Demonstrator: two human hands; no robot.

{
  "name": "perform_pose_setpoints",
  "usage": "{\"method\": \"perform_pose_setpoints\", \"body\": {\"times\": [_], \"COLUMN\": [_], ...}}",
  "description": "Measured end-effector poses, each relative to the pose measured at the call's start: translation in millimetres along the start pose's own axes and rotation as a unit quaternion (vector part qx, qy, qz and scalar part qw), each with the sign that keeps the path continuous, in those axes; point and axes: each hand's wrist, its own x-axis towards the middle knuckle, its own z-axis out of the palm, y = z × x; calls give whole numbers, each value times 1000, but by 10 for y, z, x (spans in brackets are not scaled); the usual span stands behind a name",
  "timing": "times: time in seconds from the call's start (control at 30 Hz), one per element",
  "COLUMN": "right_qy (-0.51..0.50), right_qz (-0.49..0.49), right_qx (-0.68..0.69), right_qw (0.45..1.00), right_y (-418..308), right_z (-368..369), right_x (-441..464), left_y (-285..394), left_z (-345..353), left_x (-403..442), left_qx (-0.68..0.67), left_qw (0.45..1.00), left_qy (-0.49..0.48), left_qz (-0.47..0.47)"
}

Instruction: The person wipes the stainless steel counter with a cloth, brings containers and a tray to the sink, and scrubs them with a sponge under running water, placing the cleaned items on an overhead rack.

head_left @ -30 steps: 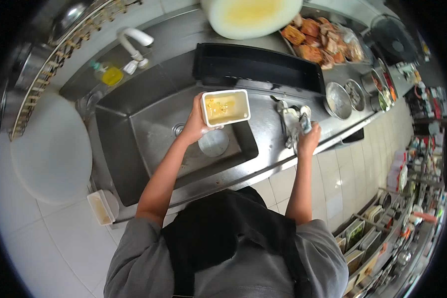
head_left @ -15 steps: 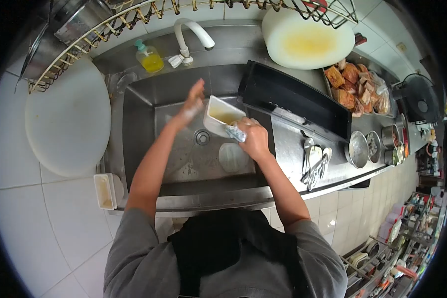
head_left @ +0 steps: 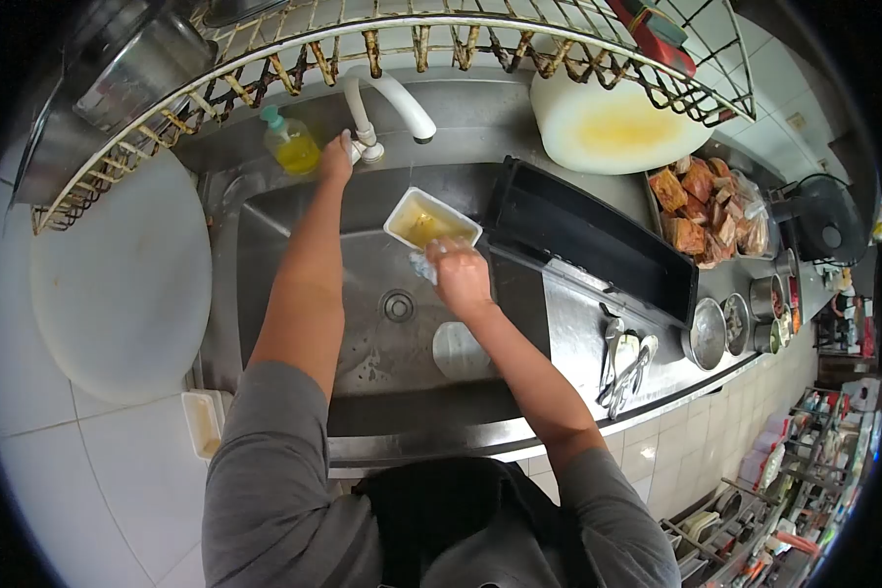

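Beside a soap bottle (head_left: 296,151), the tap (head_left: 359,113) is touched near its base by the left hand (head_left: 336,159) — its grip cannot be told — and 1 white container (head_left: 429,221) (yellowish residue inside) is grasped over the sink (head_left: 367,345), with a pale wad (head_left: 422,267), by the right hand (head_left: 463,276).

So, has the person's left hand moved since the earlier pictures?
Yes. Judged against the fixed white faucet, the left hand has moved closer, from over the sink back to beside the faucet's base.
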Motion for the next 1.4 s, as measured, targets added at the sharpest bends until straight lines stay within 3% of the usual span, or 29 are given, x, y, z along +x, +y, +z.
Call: {"method": "perform_pose_setpoints", "body": {"times": [0.23, 0.43, 0.53, 0.63, 0.73, 0.83, 0.93, 1.03, 1.1, 1.17, 1.2, 1.27, 1.3, 1.33, 1.37, 1.4], "right_qy": [-18, -70, -69, -69, -68, -60, -52, -45, 20, 28, -40, -75, -91, -107, -108, -107], "right_qz": [14, 47, 64, 95, 113, 132, 145, 210, 250, 267, 332, 336, 335, 319, 401, 478], "right_qx": [-28, -24, -17, -25, -55, -70, -83, 13, 158, 369, 522, 577, 603, 545, 553, 557], "right_qw": [999, 996, 995, 993, 990, 987, 985, 977, 955, 890, 785, 741, 718, 768, 722, 670], "right_y": [-2, 33, 51, 99, 118, 147, 196, 190, 268, 279, 215, 97, 59, 87, 147, 134], "right_z": [142, 179, 298, 423, 479, 491, 483, 302, 409, 489, 461, 430, 410, 510, 582, 538], "right_x": [65, 9, -66, -148, -136, -58, -6, 12, -49, -162, -208, -392, -459, -535, -618, -602], "left_y": [-45, -25, 38, 50, 21, 93, -12, 114, 547, 259, 390, 401, 384, 394, 408, 420], "left_z": [-117, -144, -203, -290, -307, -205, -67, 134, -119, 278, 59, -111, -207, -354, -502, -619], "left_x": [159, 103, 26, -36, -28, -129, -290, -784, -1434, -1910, -2173, -2397, -2465, -2575, -2692, -2756], "left_qx": [-103, -190, -293, -383, -419, -413, -247, -337, -420, -365, -399, -471, -310, -137, 43, 97], "left_qw": [972, 943, 880, 813, 783, 836, 966, 933, 875, 917, 904, 866, 943, 982, 981, 967], "left_qy": [-146, -170, -211, -268, -289, -161, -32, 118, -13, -51, -103, -160, -116, -66, -13, 20], "left_qz": [-151, -212, -308, -348, -357, -323, -73, -31, -240, -151, -110, -60, 25, 109, 186, 233]}}
